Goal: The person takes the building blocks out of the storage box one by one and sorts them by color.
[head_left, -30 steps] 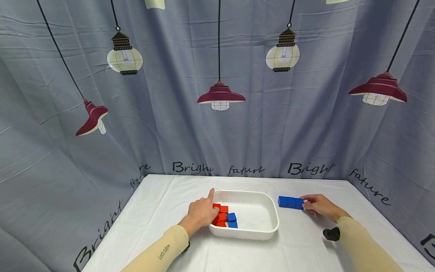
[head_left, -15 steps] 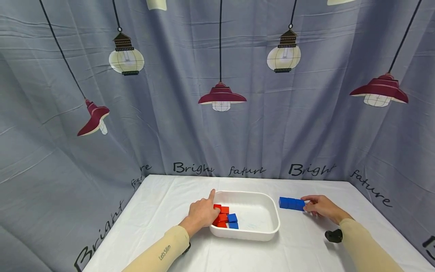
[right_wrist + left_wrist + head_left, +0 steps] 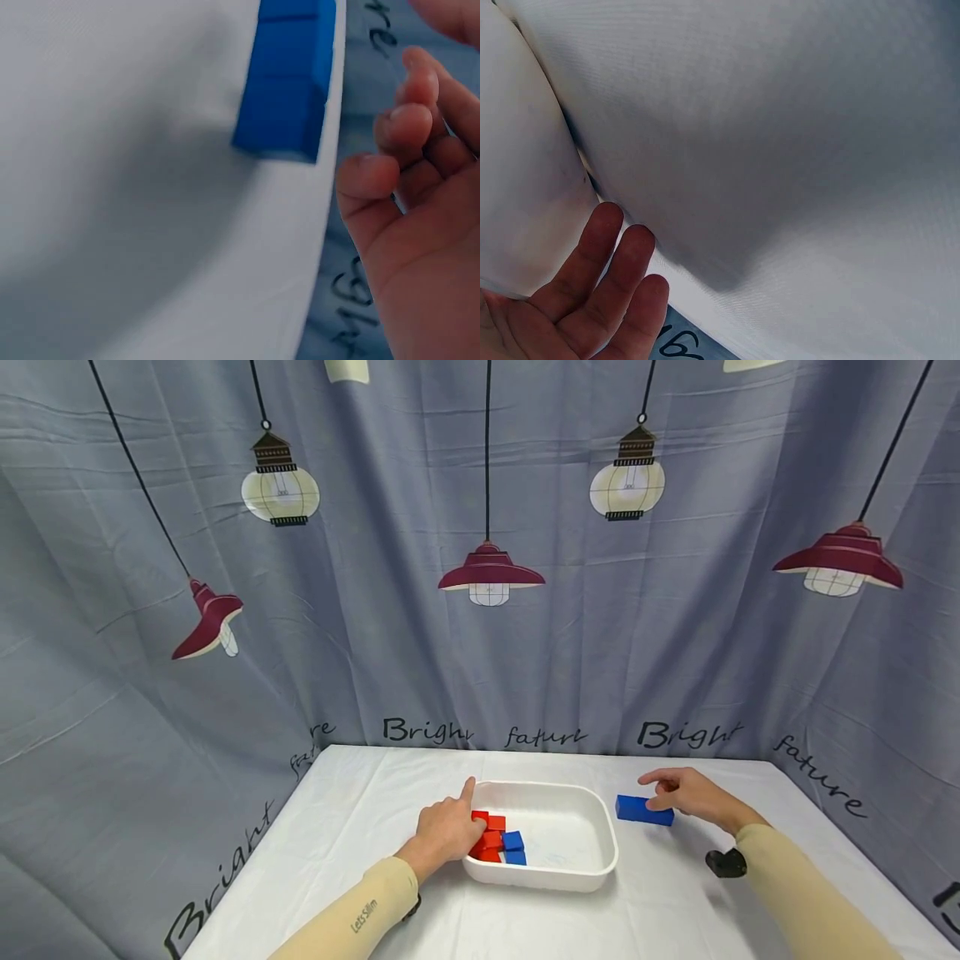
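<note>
A white plastic tray (image 3: 573,827) stands on the table, with several red cubes (image 3: 492,841) and blue cubes (image 3: 513,841) at its left end. My left hand (image 3: 444,828) grips the tray's left wall, thumb over the rim and index finger stretched along it. Three of its fingers (image 3: 634,262) lie against the tray's outer side in the left wrist view. Right of the tray, a straight row of blue cubes (image 3: 633,810) lies on the cloth. My right hand (image 3: 693,797) hovers just above the row's right end, fingers loosely bent, holding nothing; the right wrist view shows a gap from the cubes.
White cloth (image 3: 397,777) covers the table. Behind and at the sides hangs a grey-blue curtain (image 3: 360,652) printed with lamps and lettering. A black wrist device (image 3: 726,863) sits under the right sleeve.
My right hand has let go of the blue row's right end and risen up and left over it. The row stays in place, and the left hand keeps its hold.
</note>
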`<state>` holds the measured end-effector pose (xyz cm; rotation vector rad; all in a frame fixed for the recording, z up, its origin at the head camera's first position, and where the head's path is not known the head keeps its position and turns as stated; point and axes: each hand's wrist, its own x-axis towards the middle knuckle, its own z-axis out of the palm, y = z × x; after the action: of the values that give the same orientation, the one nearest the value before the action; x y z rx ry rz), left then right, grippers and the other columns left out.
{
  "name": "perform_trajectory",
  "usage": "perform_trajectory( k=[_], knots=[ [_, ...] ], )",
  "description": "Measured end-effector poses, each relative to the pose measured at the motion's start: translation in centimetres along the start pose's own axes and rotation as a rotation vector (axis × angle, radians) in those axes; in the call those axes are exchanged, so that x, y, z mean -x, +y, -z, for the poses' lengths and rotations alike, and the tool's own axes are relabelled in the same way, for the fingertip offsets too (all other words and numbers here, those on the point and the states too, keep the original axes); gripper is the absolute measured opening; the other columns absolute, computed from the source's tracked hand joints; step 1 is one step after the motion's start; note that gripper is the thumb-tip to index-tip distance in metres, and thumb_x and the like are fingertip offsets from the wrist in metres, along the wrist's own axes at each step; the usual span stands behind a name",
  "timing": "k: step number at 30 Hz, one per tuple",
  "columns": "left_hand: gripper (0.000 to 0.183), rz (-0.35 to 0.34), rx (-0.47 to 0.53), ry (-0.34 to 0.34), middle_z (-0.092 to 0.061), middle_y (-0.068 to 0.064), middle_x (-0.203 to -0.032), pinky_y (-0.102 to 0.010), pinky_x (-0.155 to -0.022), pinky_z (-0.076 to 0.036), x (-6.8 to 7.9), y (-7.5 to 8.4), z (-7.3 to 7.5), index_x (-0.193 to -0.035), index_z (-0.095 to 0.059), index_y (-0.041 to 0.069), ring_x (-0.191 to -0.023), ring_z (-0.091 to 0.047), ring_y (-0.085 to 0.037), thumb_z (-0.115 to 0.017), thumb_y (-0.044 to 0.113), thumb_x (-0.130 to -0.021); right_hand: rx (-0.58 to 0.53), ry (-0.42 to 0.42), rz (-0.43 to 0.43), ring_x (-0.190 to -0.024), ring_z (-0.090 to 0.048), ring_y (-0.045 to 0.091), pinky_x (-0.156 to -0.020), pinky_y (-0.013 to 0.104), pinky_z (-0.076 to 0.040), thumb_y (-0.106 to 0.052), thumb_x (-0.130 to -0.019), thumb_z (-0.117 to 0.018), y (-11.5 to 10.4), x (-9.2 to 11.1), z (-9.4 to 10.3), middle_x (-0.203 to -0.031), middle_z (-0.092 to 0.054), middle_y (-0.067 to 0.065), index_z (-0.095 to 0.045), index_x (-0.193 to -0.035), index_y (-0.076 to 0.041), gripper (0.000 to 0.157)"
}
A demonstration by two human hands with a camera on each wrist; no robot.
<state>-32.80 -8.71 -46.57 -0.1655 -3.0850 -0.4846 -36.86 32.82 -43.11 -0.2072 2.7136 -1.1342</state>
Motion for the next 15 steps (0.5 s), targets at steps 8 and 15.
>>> perform_trajectory(
  k=[8,15],
  knots=[
    [0.074,0.003,0.000,0.007,-0.071,-0.012,-0.100,-0.047,-0.079,-0.052,0.1,0.0,-0.1,-0.157,-0.033,0.014,-0.079,-0.061,-0.026,-0.058,0.037,-0.092,-0.009,-0.098,0.090,-0.074,-0.049,0.021,-0.064,0.030,-0.039,-0.025,-0.086,-0.078,-3.2,-0.3,-0.5,-0.082,-0.050,0.002,-0.062,-0.131,-0.006,0.052],
    [0.075,-0.001,0.001,0.001,-0.070,-0.011,-0.098,-0.044,-0.076,-0.051,0.1,0.0,-0.1,-0.158,-0.033,0.014,-0.077,-0.059,-0.025,-0.058,0.038,-0.092,0.038,-0.158,0.159,-0.073,-0.049,0.017,-0.070,0.032,-0.039,-0.026,-0.082,-0.080,-5.3,-0.5,-1.1,-0.080,-0.051,0.002,-0.067,-0.125,-0.010,0.047]
  ],
)
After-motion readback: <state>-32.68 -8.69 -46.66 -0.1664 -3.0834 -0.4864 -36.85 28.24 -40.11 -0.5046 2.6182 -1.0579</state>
